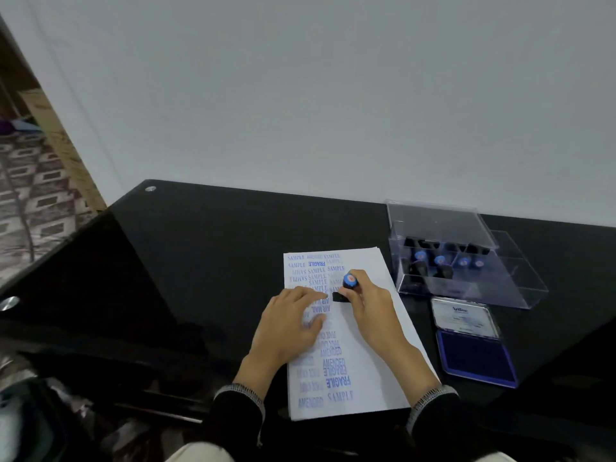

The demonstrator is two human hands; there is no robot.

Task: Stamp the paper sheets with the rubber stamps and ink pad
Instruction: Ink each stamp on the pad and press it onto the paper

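Pressing down on the paper sheets (366, 345), the left hand (293, 323) lies flat with its fingers spread and straight over the blue stamped words. Just beside it, the right hand (370, 303) has its fingers curled round a rubber stamp (348, 284), a black one with a blue cap, whose base touches the sheet just past the left fingertips. Both wrists wear dark sleeves (238, 415) with grey knitted cuffs.

Beyond the right hand's outer side, near but apart from the paper's edge, an ink pad (475, 353) lies open, its dark blue pad nearer the person and its labelled lid (465, 317) folded back away from them. Nothing lies between the right hand and the pad.

Everything rests on a glossy black bench (200, 261), with a plain pale wall (300, 95) behind it. Far off past the left hand, a patterned floor (30, 195) and a leaning cardboard piece (60, 138) show.

Past the ink pad, further from the right hand, stands a clear plastic box (466, 288) with its clear lid (436, 221) raised. Inside, more stamps (440, 263) with blue caps stand upright in divided compartments; their exact count is hard to tell.
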